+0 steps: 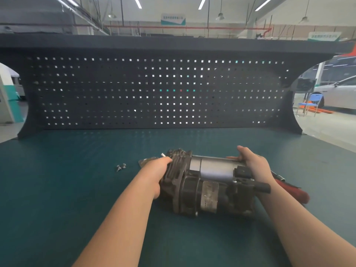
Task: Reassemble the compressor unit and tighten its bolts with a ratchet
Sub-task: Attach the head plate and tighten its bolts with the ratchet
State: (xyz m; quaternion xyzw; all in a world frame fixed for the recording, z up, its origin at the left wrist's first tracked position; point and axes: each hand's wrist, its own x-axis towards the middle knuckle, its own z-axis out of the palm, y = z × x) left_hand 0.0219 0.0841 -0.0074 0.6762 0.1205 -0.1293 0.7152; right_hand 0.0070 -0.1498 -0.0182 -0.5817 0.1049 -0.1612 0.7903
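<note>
A dark pegboard (154, 89) stood at the back of a green workbench (57, 189) in a workshop, with a white car (339, 93) and a blue chair (310, 103) off to the right. The compressor unit (208, 185) lay on its side on the bench between the two hands. The left hand (156, 174) curled round its finned end, and a small silvery pin (163, 155) showed just above the knuckles. The right hand (252, 164) gripped the far end of the silver cylinder, thumb on top. Two loose bolts (121, 167) lay on the bench to the left of the left hand. A red-handled tool (289, 187) lay beyond the right wrist, partly hidden.
</note>
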